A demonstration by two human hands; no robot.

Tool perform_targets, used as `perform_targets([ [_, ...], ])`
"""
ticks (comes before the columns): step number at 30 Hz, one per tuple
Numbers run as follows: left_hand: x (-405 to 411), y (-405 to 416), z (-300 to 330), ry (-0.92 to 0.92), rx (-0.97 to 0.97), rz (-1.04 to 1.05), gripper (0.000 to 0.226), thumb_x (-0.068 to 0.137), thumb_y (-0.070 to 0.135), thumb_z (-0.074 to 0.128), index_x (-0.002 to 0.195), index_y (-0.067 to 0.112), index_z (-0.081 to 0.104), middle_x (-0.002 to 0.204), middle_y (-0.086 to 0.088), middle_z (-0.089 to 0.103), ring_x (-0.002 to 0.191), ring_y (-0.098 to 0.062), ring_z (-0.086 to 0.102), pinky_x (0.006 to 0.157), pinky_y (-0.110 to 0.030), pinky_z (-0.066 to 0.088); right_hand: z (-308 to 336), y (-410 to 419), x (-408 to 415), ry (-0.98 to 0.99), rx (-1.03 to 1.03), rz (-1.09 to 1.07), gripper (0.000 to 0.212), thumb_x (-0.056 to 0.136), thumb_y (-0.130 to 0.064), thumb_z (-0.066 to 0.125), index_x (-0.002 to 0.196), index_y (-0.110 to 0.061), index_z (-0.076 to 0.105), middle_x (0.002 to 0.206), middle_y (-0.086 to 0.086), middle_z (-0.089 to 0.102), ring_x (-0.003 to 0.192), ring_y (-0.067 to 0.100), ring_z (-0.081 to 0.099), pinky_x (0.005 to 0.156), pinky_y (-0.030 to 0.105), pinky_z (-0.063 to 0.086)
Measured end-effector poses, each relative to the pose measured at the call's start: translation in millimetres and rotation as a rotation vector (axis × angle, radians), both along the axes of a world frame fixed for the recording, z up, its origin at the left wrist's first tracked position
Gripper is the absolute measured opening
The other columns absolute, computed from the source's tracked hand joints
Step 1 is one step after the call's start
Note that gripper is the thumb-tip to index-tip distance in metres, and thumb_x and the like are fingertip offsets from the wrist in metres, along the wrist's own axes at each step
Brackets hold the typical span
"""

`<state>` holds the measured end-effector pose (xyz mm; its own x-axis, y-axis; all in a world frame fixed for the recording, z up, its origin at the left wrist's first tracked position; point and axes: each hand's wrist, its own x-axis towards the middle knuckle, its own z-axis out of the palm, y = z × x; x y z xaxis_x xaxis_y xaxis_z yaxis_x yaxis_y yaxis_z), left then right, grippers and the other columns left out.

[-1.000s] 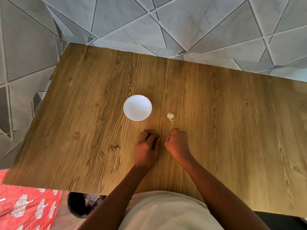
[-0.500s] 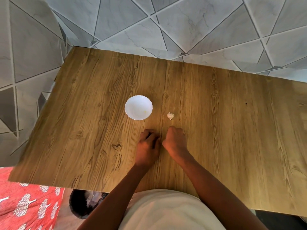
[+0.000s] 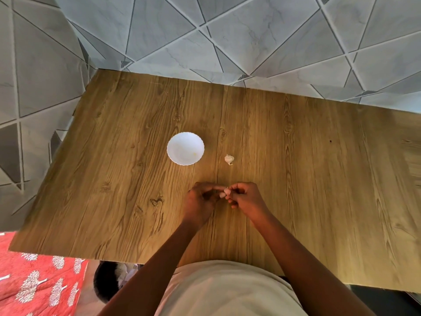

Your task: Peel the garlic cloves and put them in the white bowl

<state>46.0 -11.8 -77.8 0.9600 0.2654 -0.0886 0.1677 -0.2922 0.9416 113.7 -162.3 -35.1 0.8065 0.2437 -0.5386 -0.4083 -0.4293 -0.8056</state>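
A small garlic clove (image 3: 227, 191), mostly hidden by fingertips, is pinched between the left hand (image 3: 200, 202) and right hand (image 3: 245, 197) low over the wooden desk (image 3: 307, 167), while a second garlic piece (image 3: 229, 159) lies beyond them, beside the white bowl (image 3: 185, 148), whose contents are unclear.

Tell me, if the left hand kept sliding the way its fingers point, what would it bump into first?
Probably the right hand: the left hand points at it, with only the small garlic clove pinched between them.
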Motion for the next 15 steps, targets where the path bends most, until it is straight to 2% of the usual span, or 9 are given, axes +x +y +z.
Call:
perform_targets([
  [2,2,1,-1,-0.004,-0.067,0.009,0.021,0.090,0.022,0.080,0.108,0.033,0.080,0.104,0.013,0.078,0.104,-0.021,0.072,0.092,-0.050,0.058,0,2,-1,0.011,0.024,-0.050,0.008,0.095,-0.015,0.072,0.091,-0.009,0.073,0.075,0.003,0.073,0.066,0.010,0.066,0.060,0.026,0.054],
  [4,3,1,2,0.014,-0.094,0.049,0.017,0.089,0.021,0.081,0.104,0.030,0.082,0.100,0.012,0.079,0.101,-0.020,0.073,0.092,-0.051,0.058,0,4,-3,0.010,0.041,-0.094,0.011,0.094,-0.014,0.072,0.092,-0.004,0.074,0.073,0.005,0.073,0.062,0.009,0.064,0.057,0.023,0.052],
  [8,4,-4,8,0.029,-0.052,0.101,0.019,0.087,0.004,0.079,0.096,0.020,0.083,0.090,0.013,0.078,0.093,-0.009,0.071,0.086,-0.035,0.059,-3,5,-6,-0.043,0.033,-0.079,0.009,0.096,-0.012,0.070,0.093,-0.004,0.075,0.079,0.008,0.075,0.068,0.010,0.068,0.064,0.023,0.055],
  [12,6,-8,11,0.034,-0.047,0.154,0.021,0.088,-0.004,0.073,0.093,0.014,0.082,0.087,0.009,0.078,0.087,-0.008,0.073,0.081,-0.027,0.059,-11,8,-9,-0.206,-0.052,0.002,0.017,0.097,-0.010,0.066,0.084,-0.019,0.070,0.080,0.002,0.072,0.078,0.014,0.069,0.074,0.031,0.056],
  [15,6,-10,14,0.077,-0.098,0.183,0.022,0.089,-0.006,0.071,0.092,0.013,0.082,0.086,0.007,0.079,0.085,-0.007,0.074,0.081,-0.020,0.057,-17,9,-12,-0.338,-0.121,0.088,0.012,0.097,-0.007,0.065,0.090,-0.015,0.070,0.085,0.000,0.069,0.082,0.011,0.065,0.073,0.022,0.051],
])
